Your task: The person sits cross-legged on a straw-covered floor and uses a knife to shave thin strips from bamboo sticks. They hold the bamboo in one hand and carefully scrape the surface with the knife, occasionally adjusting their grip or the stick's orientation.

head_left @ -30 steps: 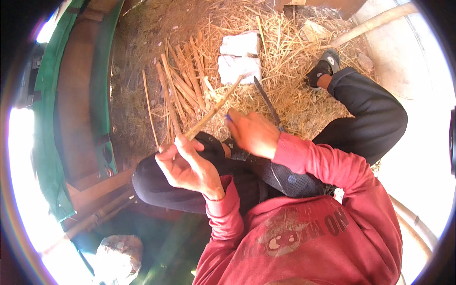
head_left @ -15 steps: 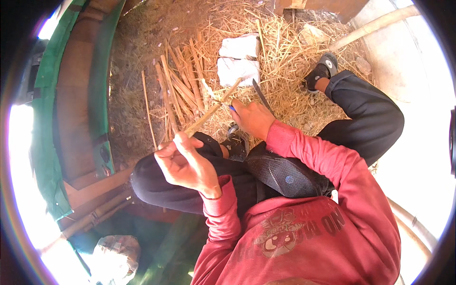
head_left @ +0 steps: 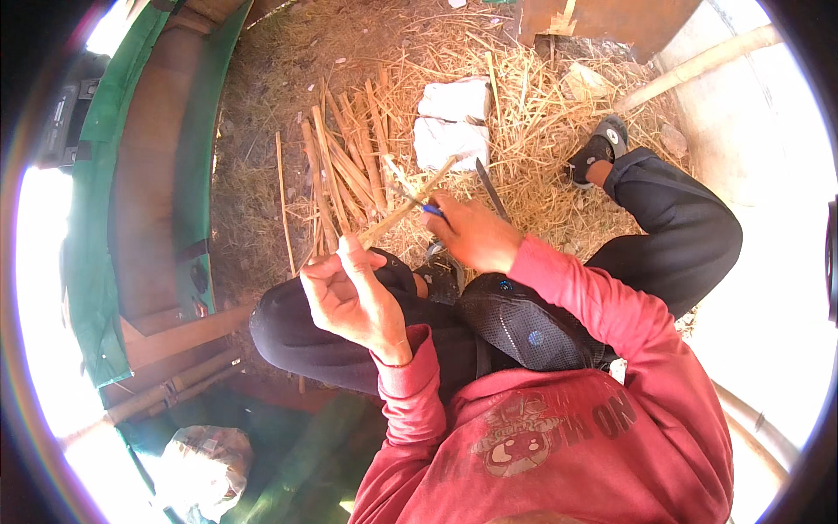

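Observation:
My left hand (head_left: pixel 356 297) pinches the near end of a pale wooden stick (head_left: pixel 393 220) between thumb and fingers. The stick slants up and away to the right, above my bent leg. In my right hand (head_left: pixel 474 231) is a small knife with a blue handle (head_left: pixel 432 210). Its thin blade lies across the stick, slightly blurred; whether it cuts into the wood I cannot tell. Most of the handle is hidden by my fingers. Just beyond the right hand, a long dark blade (head_left: pixel 491 189) rests on the straw.
Two white blocks (head_left: pixel 451 142) sit on the straw (head_left: pixel 559 131) ahead. Several split sticks (head_left: pixel 353 166) lie left of them. A green-edged wooden frame (head_left: pixel 148 183) stands at the left. A bamboo pole (head_left: pixel 698 67) slants at the far right. A plastic bag (head_left: pixel 205 467) is at lower left.
The view has shifted a little, so the scene sits slightly right and lower. My right hand and the knife have slid a short way along the stick toward my left hand.

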`<state>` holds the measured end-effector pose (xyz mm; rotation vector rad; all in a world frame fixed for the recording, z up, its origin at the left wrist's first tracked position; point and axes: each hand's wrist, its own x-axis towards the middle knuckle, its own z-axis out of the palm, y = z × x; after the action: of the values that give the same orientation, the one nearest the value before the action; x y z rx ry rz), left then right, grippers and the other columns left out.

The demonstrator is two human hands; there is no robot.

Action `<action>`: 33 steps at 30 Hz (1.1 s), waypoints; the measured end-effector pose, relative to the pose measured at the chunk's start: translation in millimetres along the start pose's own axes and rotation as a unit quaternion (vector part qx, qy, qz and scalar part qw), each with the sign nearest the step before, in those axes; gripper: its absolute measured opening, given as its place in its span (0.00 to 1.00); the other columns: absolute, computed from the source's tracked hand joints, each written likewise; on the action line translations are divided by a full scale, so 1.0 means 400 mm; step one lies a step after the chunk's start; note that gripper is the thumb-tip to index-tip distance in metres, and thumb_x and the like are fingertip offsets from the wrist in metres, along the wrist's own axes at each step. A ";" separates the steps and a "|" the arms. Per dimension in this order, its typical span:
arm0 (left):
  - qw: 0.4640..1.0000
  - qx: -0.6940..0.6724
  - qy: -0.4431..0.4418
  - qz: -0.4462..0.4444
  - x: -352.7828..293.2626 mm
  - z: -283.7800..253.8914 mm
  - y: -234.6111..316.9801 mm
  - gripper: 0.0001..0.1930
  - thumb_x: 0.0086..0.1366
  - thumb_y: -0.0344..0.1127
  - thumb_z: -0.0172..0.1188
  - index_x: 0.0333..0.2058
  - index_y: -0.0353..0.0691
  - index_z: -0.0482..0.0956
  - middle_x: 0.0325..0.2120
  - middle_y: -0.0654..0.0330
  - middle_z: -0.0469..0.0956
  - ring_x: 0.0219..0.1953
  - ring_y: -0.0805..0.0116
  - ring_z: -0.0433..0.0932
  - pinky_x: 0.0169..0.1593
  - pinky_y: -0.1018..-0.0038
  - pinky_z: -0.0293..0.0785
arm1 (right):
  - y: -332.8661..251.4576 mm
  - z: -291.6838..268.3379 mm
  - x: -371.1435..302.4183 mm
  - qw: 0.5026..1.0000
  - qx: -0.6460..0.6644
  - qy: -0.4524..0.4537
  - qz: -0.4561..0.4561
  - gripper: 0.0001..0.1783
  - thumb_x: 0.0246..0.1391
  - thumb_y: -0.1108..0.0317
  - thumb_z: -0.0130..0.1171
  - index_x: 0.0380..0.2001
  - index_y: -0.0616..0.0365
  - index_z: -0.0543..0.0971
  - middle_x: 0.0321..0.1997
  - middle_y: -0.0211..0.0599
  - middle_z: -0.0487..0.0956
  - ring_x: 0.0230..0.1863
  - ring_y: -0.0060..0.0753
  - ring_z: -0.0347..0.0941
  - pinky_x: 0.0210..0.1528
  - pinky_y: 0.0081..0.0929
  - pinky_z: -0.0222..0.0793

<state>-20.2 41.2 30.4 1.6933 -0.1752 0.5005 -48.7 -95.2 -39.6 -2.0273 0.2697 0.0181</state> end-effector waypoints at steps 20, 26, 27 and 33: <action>0.999 0.016 -0.047 -0.001 -0.013 -0.056 -0.005 0.13 0.70 0.37 0.60 0.28 0.37 0.71 0.18 0.58 0.78 0.23 0.76 0.76 0.33 0.77 0.72 | -0.069 0.047 -0.059 0.991 -0.078 0.034 -0.101 0.11 0.62 0.65 0.51 0.39 0.62 0.72 0.18 0.58 0.75 0.23 0.64 0.75 0.23 0.54 0.69; 0.998 -0.023 -0.057 -0.012 0.012 -0.078 -0.020 0.09 0.68 0.29 0.60 0.30 0.36 0.70 0.22 0.60 0.76 0.23 0.77 0.75 0.31 0.81 0.70 | -0.122 0.084 -0.062 0.980 -0.096 0.088 -0.147 0.13 0.60 0.62 0.54 0.39 0.61 0.72 0.13 0.53 0.74 0.18 0.60 0.75 0.20 0.49 0.72; 0.998 -0.022 -0.055 -0.017 0.023 -0.084 -0.019 0.09 0.68 0.29 0.60 0.30 0.36 0.70 0.23 0.60 0.76 0.22 0.76 0.75 0.31 0.81 0.70 | -0.126 0.090 -0.052 0.979 -0.098 0.086 -0.155 0.13 0.60 0.61 0.54 0.39 0.61 0.72 0.13 0.53 0.74 0.18 0.59 0.76 0.20 0.49 0.72; 0.993 0.053 -0.103 0.024 -0.001 -0.069 -0.009 0.14 0.70 0.38 0.59 0.28 0.37 0.71 0.18 0.59 0.77 0.23 0.77 0.75 0.32 0.80 0.69 | 0.143 0.109 0.035 0.974 -0.192 0.114 -0.025 0.16 0.61 0.57 0.53 0.40 0.59 0.75 0.18 0.57 0.76 0.23 0.63 0.76 0.26 0.54 0.72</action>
<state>-25.3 68.6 29.9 1.8481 -0.3461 0.3750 -41.9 -83.8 -111.6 -2.4247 0.3830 -0.2087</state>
